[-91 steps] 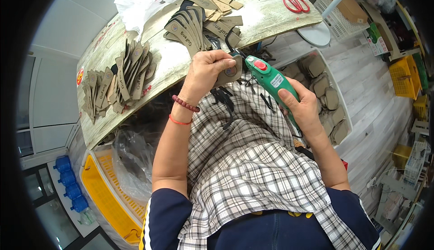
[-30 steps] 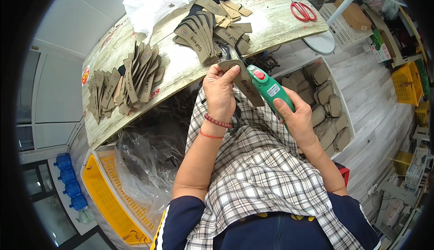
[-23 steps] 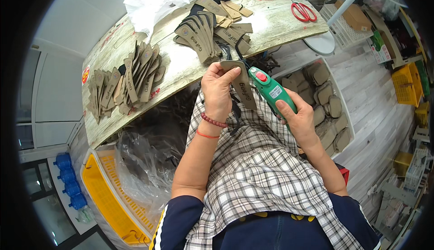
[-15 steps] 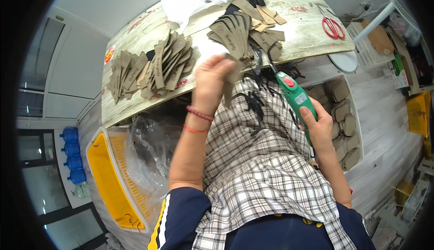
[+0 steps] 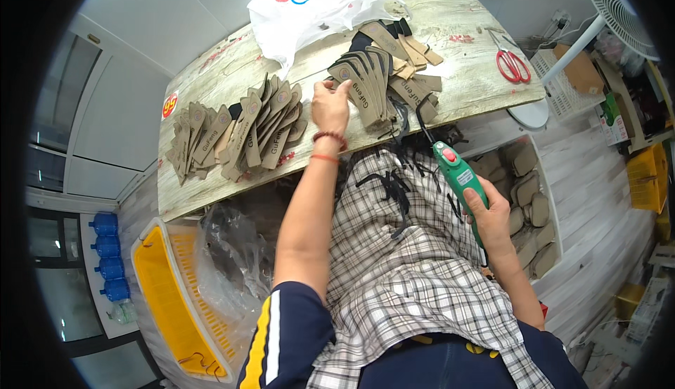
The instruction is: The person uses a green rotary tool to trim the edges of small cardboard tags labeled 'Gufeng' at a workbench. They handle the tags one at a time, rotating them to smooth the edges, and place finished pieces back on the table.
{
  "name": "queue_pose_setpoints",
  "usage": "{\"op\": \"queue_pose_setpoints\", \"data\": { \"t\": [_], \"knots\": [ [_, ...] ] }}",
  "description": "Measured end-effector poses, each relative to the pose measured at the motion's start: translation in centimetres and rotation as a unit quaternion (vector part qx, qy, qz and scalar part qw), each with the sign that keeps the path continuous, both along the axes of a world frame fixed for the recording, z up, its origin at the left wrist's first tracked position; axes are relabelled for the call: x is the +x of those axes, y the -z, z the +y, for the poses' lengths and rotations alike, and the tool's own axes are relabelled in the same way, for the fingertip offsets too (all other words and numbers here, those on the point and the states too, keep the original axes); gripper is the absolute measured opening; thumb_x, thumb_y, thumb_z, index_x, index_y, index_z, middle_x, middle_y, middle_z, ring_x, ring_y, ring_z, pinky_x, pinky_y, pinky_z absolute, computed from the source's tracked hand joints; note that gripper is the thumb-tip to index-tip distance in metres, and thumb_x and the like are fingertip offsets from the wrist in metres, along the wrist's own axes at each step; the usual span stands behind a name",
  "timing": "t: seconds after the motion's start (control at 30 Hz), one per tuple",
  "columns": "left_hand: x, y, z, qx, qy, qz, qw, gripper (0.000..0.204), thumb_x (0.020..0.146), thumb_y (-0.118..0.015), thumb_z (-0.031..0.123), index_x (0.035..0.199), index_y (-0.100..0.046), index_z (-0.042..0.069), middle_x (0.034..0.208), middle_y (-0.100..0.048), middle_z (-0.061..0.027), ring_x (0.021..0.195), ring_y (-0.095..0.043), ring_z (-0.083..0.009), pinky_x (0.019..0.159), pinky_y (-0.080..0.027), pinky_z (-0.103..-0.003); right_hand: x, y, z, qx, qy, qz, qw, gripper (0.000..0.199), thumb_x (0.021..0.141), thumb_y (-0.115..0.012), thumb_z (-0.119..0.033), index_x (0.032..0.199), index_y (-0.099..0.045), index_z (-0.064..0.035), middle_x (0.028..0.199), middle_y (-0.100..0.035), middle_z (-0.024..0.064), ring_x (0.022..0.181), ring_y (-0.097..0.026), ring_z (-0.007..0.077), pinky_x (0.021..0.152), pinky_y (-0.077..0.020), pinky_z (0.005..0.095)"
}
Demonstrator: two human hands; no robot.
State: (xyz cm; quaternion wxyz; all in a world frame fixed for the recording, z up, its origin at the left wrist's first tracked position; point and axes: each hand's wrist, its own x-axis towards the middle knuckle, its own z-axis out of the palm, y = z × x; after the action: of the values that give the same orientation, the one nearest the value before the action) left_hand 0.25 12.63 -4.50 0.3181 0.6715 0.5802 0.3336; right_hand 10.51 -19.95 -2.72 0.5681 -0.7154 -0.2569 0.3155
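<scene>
My left hand (image 5: 329, 108) is at the left side of a fanned stack of brown tabs (image 5: 360, 83) with printed faces and dark edges. Its thumb and fingertips close at the rim of the outermost tab, partly hiding it. In my right hand (image 5: 491, 213) is a green hand-held electric tool (image 5: 457, 171) with a red button and a thin bent dark tip, pointing toward the table edge beside the stack. Left on the table lies a spread pile of similar tabs (image 5: 264, 125). Black scraps (image 5: 387, 192) cling to my checked apron (image 5: 394, 269).
A white plastic bag (image 5: 316, 2) and red-handled scissors (image 5: 513, 66) lie on the table (image 5: 464, 20). Below left stands a yellow basket (image 5: 172, 297) beside clear plastic (image 5: 235, 255). A white bin of brown pieces (image 5: 531, 192) sits at right, near a white fan (image 5: 590, 34).
My left hand has moved up to the fanned stack; the brown tab it held is no longer seen in it. The right hand still holds the green tool, slightly lower in view.
</scene>
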Motion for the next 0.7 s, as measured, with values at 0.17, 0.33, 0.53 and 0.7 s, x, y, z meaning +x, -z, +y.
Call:
{"op": "queue_pose_setpoints", "data": {
  "t": [0.17,0.33,0.53,0.7],
  "knots": [
    [4.4,3.2,2.9,-0.04,-0.117,-0.093,0.988,0.051,0.07,-0.079,0.034,0.105,-0.059,0.002,0.102,-0.065,-0.0147,0.099,-0.061,-0.0344,0.089,-0.047,-0.042,-0.1,0.0,0.6,0.001,0.001,-0.021,1.0,0.041,0.09,-0.067,-0.03,0.119,-0.061,-0.0018,0.075,-0.059,-0.0007,0.056,-0.048,0.0033,0.049,-0.0399,0.0204],
    [4.8,5.3,4.6,-0.021,-0.124,-0.333,0.935,0.03,0.075,-0.077,0.014,0.094,-0.058,0.0,0.088,-0.061,-0.0086,0.081,-0.058,-0.0241,0.078,-0.049,-0.037,0.0,0.2,1.7,0.02,-0.017,-0.028,0.999,0.041,0.089,-0.068,-0.029,0.119,-0.061,-0.0014,0.072,-0.058,-0.0013,0.055,-0.046,0.0037,0.049,-0.0385,0.0216],
    [2.7,-1.0,-2.3,-0.081,-0.009,-0.594,0.8,0.01,0.088,-0.064,0.0,0.096,-0.06,-0.001,0.087,-0.066,-0.0059,0.071,-0.058,-0.0103,0.065,-0.049,-0.022,0.0,-1.7,3.8,0.047,-0.006,-0.039,0.998,0.042,0.089,-0.068,-0.03,0.119,-0.061,-0.0018,0.071,-0.057,-0.0022,0.057,-0.045,0.0032,0.051,-0.0379,0.0214],
    [2.4,-2.7,-8.4,-0.144,0.024,-0.61,0.779,0.013,0.088,-0.066,0.005,0.098,-0.058,0.001,0.085,-0.066,-0.0047,0.068,-0.061,-0.0105,0.06,-0.049,-0.023,-0.4,-2.4,4.5,0.054,0.001,-0.062,0.997,0.041,0.09,-0.068,-0.029,0.12,-0.061,-0.0023,0.076,-0.059,-0.0025,0.063,-0.046,0.0028,0.055,-0.0393,0.0198]
  ]
}}
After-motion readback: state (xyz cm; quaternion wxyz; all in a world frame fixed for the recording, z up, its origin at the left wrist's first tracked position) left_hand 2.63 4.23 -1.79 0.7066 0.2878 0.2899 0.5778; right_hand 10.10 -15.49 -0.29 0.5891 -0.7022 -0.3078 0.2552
